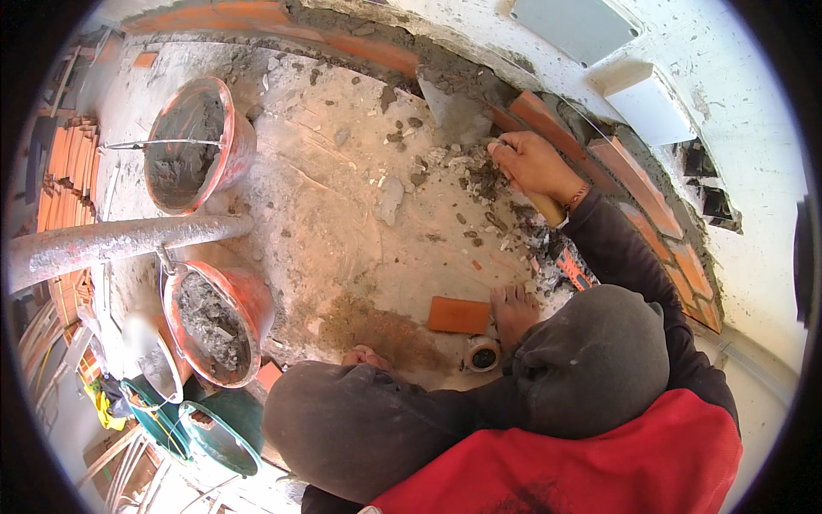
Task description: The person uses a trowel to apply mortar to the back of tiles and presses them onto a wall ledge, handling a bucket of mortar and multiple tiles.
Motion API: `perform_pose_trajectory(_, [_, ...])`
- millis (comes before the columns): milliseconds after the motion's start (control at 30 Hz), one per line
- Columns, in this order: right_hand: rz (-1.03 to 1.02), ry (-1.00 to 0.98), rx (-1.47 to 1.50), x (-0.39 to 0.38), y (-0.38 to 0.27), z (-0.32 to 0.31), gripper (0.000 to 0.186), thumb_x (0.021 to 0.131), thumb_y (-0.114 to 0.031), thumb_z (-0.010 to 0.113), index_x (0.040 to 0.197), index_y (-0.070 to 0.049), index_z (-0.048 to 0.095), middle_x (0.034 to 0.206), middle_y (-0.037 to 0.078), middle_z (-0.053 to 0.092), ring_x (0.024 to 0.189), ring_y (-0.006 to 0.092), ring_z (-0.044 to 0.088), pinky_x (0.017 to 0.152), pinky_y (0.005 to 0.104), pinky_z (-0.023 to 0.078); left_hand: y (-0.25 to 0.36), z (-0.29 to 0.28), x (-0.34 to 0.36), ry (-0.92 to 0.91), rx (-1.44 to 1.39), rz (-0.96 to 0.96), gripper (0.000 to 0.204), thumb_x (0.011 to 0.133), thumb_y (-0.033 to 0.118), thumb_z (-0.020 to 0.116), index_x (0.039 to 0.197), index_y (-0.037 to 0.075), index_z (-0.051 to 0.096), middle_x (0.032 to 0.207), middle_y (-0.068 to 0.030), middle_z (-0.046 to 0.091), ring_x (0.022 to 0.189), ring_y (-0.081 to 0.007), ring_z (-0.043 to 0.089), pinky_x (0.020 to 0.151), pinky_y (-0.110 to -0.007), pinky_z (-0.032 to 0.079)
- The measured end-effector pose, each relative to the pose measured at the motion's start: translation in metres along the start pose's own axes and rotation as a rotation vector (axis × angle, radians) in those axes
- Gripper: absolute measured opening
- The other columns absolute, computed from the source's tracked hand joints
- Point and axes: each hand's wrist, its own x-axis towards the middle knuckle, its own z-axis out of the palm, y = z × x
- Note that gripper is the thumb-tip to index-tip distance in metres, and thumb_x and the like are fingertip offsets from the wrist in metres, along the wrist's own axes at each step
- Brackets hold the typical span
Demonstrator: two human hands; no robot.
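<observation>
My right hand (535, 171) is closed around the wooden handle (546, 206) of what looks like a trowel, its grey mortar-smeared blade (449, 107) against the foot of the wall, beside a row of terracotta tiles (629, 180) set in grey mortar. Below my wrist lies an orange-handled tool (574, 267) among dark scraps. A loose terracotta tile (458, 315) and a small round container (482, 355) lie near my bare right foot (514, 313). My left hand cannot be made out; my left knee (351, 424) fills the lower middle.
Two red buckets (240, 154) with grey mortar and rubble stand left, a crusted pole (128, 244) between them. Behind are stacked tiles (64, 180) and green buckets (223, 437). A white box (642, 107) and dark holes (715, 206) are on the right wall.
</observation>
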Motion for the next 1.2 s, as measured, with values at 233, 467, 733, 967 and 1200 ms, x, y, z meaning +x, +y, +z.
perform_pose_trajectory(233, [0.079, -0.035, 0.105, -0.004, 0.000, -0.018, 0.039, 0.099, -0.033, 0.054, 0.073, -0.004, 0.054, 0.058, 0.000, 0.052, 0.043, 0.0106, 0.051, 0.044, 0.0275, 0.043, 0.001, 0.001, 0.002, -0.016, -0.008, 0.012, 0.019, 0.089, 0.019, 0.060, 0.074, 0.012, 0.051, 0.064, -0.0039, 0.060, 0.056, -0.0170, 0.056, 0.052, -0.032, 0.044])
perform_pose_trajectory(467, [0.028, -0.007, 0.003, -0.002, 0.001, -0.022, 0.042, 0.100, -0.032, 0.052, 0.069, -0.004, 0.052, 0.058, 0.002, 0.053, 0.042, 0.0111, 0.051, 0.042, 0.0290, 0.042, -0.001, -0.003, 0.001, -0.014, -0.021, 0.005, 0.019, 0.090, 0.019, 0.060, 0.074, 0.012, 0.051, 0.063, -0.0038, 0.059, 0.055, -0.0162, 0.055, 0.052, -0.031, 0.044])
perform_pose_trajectory(733, [-0.258, 0.269, -0.348, 0.025, 0.012, -0.007, 0.041, 0.097, -0.032, 0.056, 0.079, 0.004, 0.060, 0.061, 0.016, 0.057, 0.051, 0.0262, 0.058, 0.054, 0.0404, 0.046, -0.003, -0.001, -0.001, -0.038, -0.046, 0.027, 0.021, 0.091, 0.018, 0.059, 0.074, 0.012, 0.050, 0.063, -0.0038, 0.059, 0.054, -0.0152, 0.055, 0.052, -0.030, 0.043])
perform_pose_trajectory(967, [-0.200, 0.103, -0.293, 0.011, -0.002, -0.015, 0.045, 0.096, -0.035, 0.057, 0.074, 0.004, 0.058, 0.057, 0.012, 0.054, 0.051, 0.0230, 0.058, 0.055, 0.0389, 0.046, -0.004, -0.005, -0.005, -0.026, -0.067, 0.023, 0.021, 0.092, 0.017, 0.059, 0.074, 0.011, 0.049, 0.062, -0.0037, 0.058, 0.053, -0.0144, 0.054, 0.051, -0.029, 0.043])
perform_pose_trajectory(1200, [-0.029, -0.204, -0.099, 0.007, -0.016, 0.012, 0.046, 0.097, -0.035, 0.054, 0.069, 0.001, 0.057, 0.055, 0.006, 0.053, 0.046, 0.0159, 0.055, 0.052, 0.0344, 0.046, -0.002, -0.003, -0.004, -0.033, -0.088, 0.019, 0.022, 0.093, 0.017, 0.059, 0.075, 0.011, 0.048, 0.061, -0.0037, 0.058, 0.053, -0.0135, 0.054, 0.051, -0.028, 0.043])
